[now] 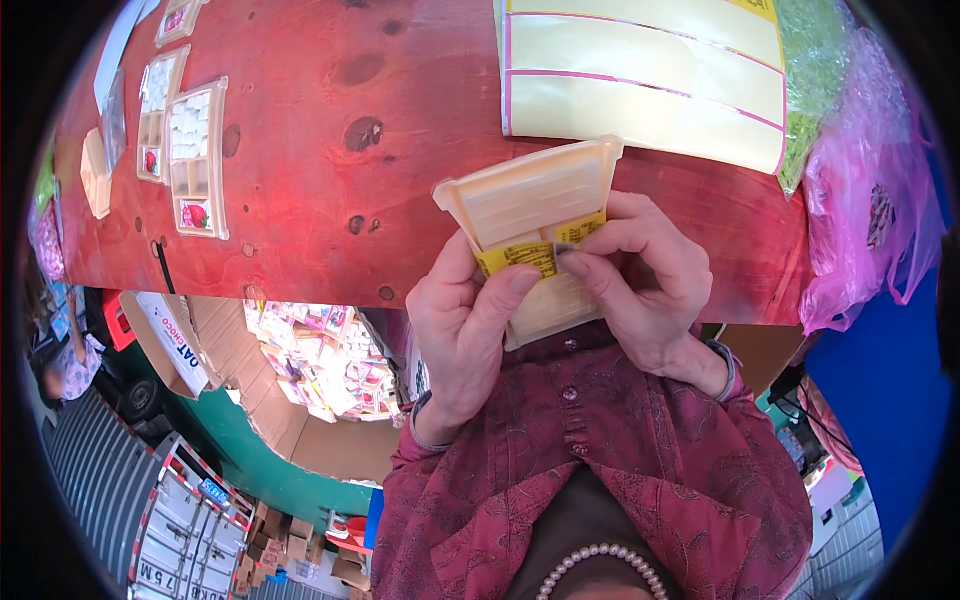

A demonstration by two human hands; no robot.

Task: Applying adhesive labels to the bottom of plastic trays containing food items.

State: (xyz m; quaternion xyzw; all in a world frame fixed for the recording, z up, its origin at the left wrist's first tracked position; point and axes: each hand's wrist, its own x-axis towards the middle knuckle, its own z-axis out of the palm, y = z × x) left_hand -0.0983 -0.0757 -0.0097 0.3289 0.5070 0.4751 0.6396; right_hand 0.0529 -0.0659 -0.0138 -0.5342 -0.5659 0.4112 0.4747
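Observation:
Above the table's near edge, a beige plastic tray (530, 206) is held tilted in front of my chest, its ribbed face showing. A yellow label (518, 261) with dark print runs across its middle. My left hand (465, 325) is closed round the tray's left side, the thumb pressing on the label. My right hand (650, 285) is at the right side, its thumb and forefinger pinched at the label over a small greyish bit. Whether that bit is part of the label I cannot tell.
Trays with white pieces (197, 150) lie at the far left of the red table (300, 190). Cream label sheets (640, 90) lie at the back right, beside a pink plastic bag (865, 190). Below the left edge stands a cardboard box (335, 448) full of small colourful packets.

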